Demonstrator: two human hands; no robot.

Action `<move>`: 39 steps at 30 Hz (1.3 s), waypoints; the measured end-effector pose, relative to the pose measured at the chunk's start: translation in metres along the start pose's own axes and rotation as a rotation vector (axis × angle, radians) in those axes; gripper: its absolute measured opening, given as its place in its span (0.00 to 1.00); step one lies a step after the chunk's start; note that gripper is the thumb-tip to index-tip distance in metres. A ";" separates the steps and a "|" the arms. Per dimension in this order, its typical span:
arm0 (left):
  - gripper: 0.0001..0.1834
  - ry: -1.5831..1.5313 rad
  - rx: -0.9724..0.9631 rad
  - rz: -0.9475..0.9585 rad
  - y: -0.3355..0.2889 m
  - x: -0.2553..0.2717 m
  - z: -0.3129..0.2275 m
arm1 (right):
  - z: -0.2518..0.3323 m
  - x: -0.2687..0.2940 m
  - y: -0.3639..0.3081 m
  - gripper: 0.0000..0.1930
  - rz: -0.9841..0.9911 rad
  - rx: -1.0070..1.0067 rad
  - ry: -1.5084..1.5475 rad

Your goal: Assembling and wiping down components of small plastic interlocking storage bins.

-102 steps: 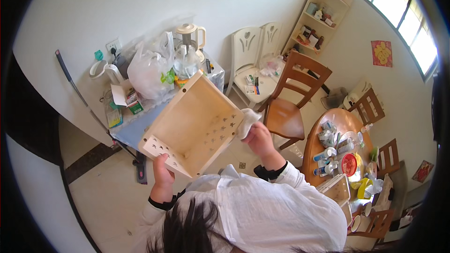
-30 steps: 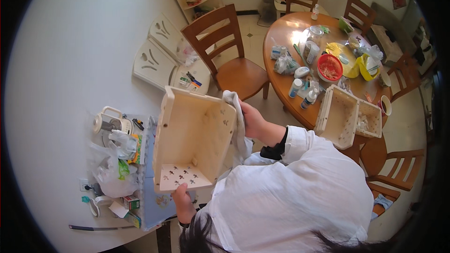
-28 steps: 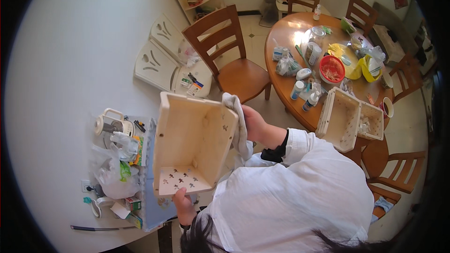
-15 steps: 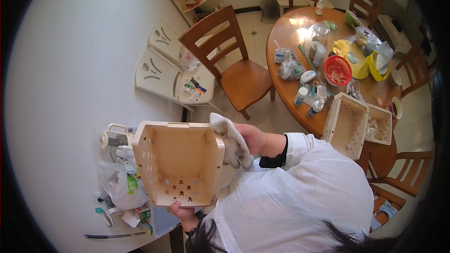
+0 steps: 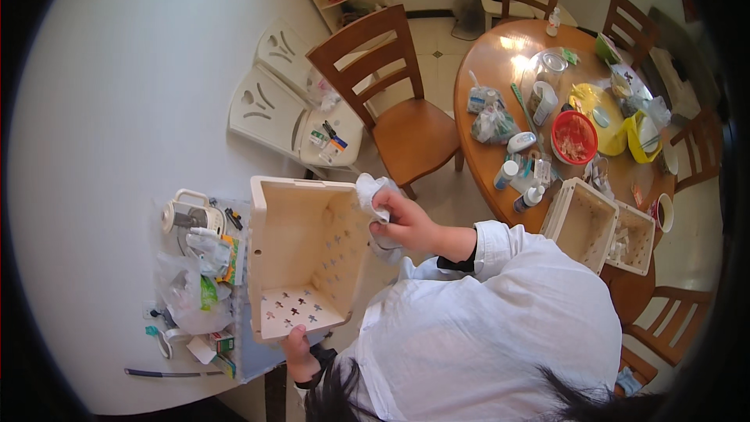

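Basket [image 5: 285,242], cream, is hanging in front of you above the floor gap between the two tables, its hollow side facing up toward the camera, small cut-outs showing in its lower end and right wall. Your left hand [image 5: 299,346] is gripping the lower end's rim, thumb over the edge. Your right hand [image 5: 406,223] is bunching a whitish cloth [image 5: 369,197] in its fingers at the basket's upper right corner.

Labels, quick pass. On the round table [image 5: 480,70], a white bottle [image 5: 506,175] is showing a blue label; a pump bottle [image 5: 530,198] just beside it is showing blue too, print too small to read on both. A red bowl [image 5: 574,137] is standing near them, and two more cream baskets [image 5: 580,227] are sitting by the table's near edge.

On the side table [image 5: 258,355] to your left, a green-and-red box [image 5: 221,341] and a yellow-orange pack [image 5: 231,259] are showing printed faces, lettering blurred. A thin plastic bag [image 5: 180,281] is slumping between them, bright green patch on it. On the white chair [image 5: 258,113], small printed packs [image 5: 332,158] are lying beside dark pens [image 5: 334,133]; writing unreadable.
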State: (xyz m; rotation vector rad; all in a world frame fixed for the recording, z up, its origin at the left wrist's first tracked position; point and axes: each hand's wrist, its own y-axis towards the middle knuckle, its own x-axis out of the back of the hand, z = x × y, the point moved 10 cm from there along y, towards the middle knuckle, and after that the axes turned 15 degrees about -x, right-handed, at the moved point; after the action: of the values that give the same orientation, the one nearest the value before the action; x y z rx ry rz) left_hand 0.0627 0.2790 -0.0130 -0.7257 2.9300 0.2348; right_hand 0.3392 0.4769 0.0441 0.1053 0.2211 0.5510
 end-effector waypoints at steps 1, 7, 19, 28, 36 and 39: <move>0.33 0.036 -0.008 0.013 -0.004 -0.006 -0.001 | -0.002 0.004 -0.002 0.17 0.006 -0.019 0.225; 0.30 0.269 -0.075 0.109 -0.003 -0.050 -0.016 | -0.011 0.033 -0.006 0.14 -0.297 -0.072 0.667; 0.26 0.460 -0.075 0.324 0.007 -0.107 -0.021 | -0.114 0.107 -0.023 0.14 -0.725 -0.328 0.890; 0.19 0.768 -0.624 0.537 0.042 -0.131 -0.067 | -0.112 0.081 -0.045 0.14 -0.184 -0.856 0.690; 0.28 0.333 -0.212 0.144 0.057 -0.090 -0.011 | -0.099 0.099 -0.022 0.14 -0.327 -0.559 0.556; 0.30 0.085 0.136 -0.052 0.054 -0.070 0.021 | -0.094 0.067 -0.017 0.16 -0.069 -0.734 0.582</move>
State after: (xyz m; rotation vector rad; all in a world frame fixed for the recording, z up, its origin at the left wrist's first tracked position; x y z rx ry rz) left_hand 0.1005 0.3621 -0.0165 -0.8082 2.9652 0.0001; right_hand 0.3811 0.5018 -0.0622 -0.7822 0.5708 0.5545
